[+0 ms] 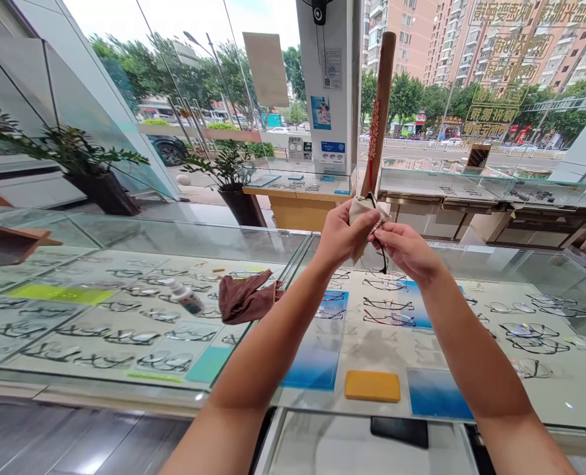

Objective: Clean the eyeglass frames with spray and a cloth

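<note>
Above the glass counter, my left hand (345, 231) is closed around a pale cloth (362, 210), thumb pressed on top. The cloth is folded over a pair of eyeglasses (383, 258), whose dark temple hangs below; most of the frame is hidden by cloth and fingers. My right hand (411, 247) pinches the eyeglasses at the cloth's right edge, fingertips close to my left thumb. On the counter, left of my left forearm, lie a crumpled brown cloth (246, 298) and a small white spray bottle (186, 297).
Rows of eyeglasses (389, 303) lie inside the glass display counter (293, 244). A yellow case (372, 386) is near its front edge, with a black phone-like object (399, 432) below. A wooden post (382, 112) rises behind my hands. Potted plants (238, 191) stand by the window.
</note>
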